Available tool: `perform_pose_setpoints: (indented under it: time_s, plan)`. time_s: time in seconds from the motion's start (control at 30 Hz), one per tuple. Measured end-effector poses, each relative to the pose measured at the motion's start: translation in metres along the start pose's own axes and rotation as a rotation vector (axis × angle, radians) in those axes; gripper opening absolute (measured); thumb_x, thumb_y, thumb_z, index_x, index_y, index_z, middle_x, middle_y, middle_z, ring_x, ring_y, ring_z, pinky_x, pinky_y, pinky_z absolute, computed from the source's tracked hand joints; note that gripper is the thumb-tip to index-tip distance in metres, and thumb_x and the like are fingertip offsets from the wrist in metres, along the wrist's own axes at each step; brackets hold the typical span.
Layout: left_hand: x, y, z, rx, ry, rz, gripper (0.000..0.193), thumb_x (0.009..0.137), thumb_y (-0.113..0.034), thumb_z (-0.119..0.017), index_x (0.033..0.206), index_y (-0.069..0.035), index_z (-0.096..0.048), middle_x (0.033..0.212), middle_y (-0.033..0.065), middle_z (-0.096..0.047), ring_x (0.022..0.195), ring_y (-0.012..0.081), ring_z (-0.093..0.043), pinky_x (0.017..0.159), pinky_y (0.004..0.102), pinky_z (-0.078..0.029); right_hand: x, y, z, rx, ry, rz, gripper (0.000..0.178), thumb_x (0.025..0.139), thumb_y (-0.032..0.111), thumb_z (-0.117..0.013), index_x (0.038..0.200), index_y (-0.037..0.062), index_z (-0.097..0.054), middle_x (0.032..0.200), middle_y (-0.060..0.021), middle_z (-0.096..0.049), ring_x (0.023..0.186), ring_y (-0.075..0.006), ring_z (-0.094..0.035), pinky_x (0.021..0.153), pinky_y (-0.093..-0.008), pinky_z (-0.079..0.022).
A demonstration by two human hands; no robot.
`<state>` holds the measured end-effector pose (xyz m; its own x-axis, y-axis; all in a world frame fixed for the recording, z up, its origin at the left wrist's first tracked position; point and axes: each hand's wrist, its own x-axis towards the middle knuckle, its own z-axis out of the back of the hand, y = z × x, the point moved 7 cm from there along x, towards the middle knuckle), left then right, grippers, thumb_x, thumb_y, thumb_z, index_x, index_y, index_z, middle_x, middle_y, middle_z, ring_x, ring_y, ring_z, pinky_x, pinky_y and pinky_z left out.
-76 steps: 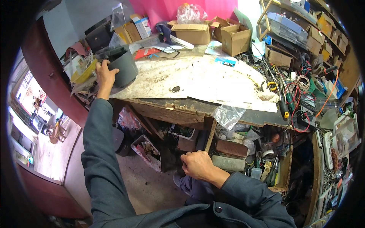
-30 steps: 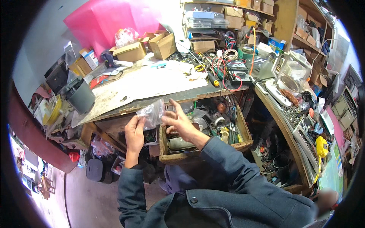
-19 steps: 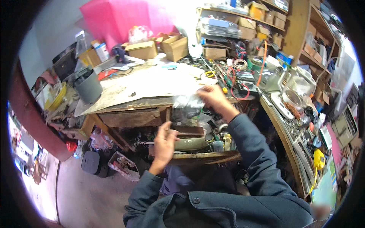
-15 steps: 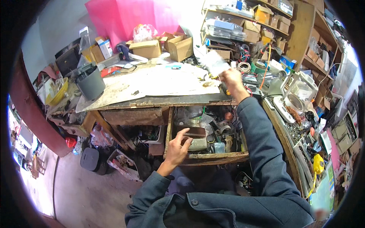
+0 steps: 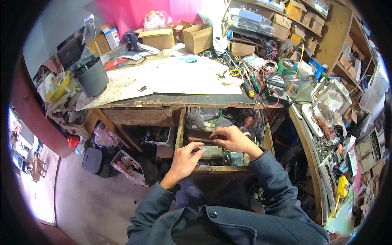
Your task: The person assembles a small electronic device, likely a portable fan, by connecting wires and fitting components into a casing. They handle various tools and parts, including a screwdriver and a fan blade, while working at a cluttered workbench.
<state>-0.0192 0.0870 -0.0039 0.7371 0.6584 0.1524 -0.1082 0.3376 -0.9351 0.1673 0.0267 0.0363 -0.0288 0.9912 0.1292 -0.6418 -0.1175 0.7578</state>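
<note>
An open wooden drawer under the workbench is packed with small parts and plastic bags. My left hand hovers over its front left part, thumb and fingers curved with a gap between them, holding nothing visible. My right hand reaches into the drawer, its fingers curled at the right end of a dark brown flat case. The fingertips partly hide that end of the case. A pale, flat box lies just in front of it, and a small clear bluish container sits below my right hand.
White sheets cover the benchtop, with cardboard boxes behind. Pliers, cables and a screwdriver crowd the right side. A dark grey bin stands at left. A yellow tape measure lies on the cluttered right-hand surface.
My right hand has come back from the far right of the bench, where it held something whitish and clear, down into the drawer. My left hand has shifted slightly, staying over the drawer's front.
</note>
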Motion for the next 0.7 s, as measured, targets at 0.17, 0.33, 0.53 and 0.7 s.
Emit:
perform_pose_setpoints:
  time_s: [0.17,0.33,0.53,0.7]
  plan:
    - [-0.003,-0.006,-0.003,0.091,-0.043,-0.076,0.025,0.098,-0.014,-0.071,0.117,0.002,-0.073,0.104,0.0178,-0.077,0.091,0.0223,-0.076,0.078,0.0348,-0.060,0.000,-0.007,0.002,-0.064,-0.073,-0.008,0.022,0.093,0.015,-0.072,0.109,0.0000,-0.074,0.085,-0.0202,-0.073,0.075,-0.0319,-0.074,0.072,-0.0402,-0.057]
    - [-0.008,-0.022,-0.015,0.372,-0.111,-0.298,0.022,0.095,-0.016,-0.071,0.111,-0.001,-0.073,0.101,0.0189,-0.075,0.087,0.0353,-0.073,0.077,0.0421,-0.059,-0.002,-0.016,-0.012,-0.153,-0.059,0.110,0.015,0.091,0.012,-0.070,0.101,0.0003,-0.073,0.090,-0.0225,-0.073,0.089,-0.0410,-0.072,0.077,-0.0471,-0.057]
    - [-0.007,-0.019,-0.021,0.507,-0.099,-0.310,0.020,0.095,-0.017,-0.072,0.108,-0.002,-0.073,0.097,0.0163,-0.074,0.087,0.0366,-0.072,0.076,0.0447,-0.058,-0.009,-0.008,-0.028,-0.376,0.047,0.173,0.016,0.088,0.011,-0.069,0.102,0.0031,-0.070,0.094,-0.0180,-0.072,0.089,-0.0413,-0.071,0.076,-0.0497,-0.056]
    - [-0.007,-0.017,-0.022,0.546,-0.098,-0.289,0.021,0.094,-0.019,-0.073,0.108,-0.003,-0.074,0.098,0.0152,-0.076,0.087,0.0345,-0.073,0.077,0.0428,-0.059,-0.012,0.000,-0.023,-0.423,0.027,0.165,0.013,0.088,0.011,-0.069,0.098,0.0023,-0.069,0.090,-0.0178,-0.071,0.086,-0.0417,-0.070,0.073,-0.0504,-0.055]
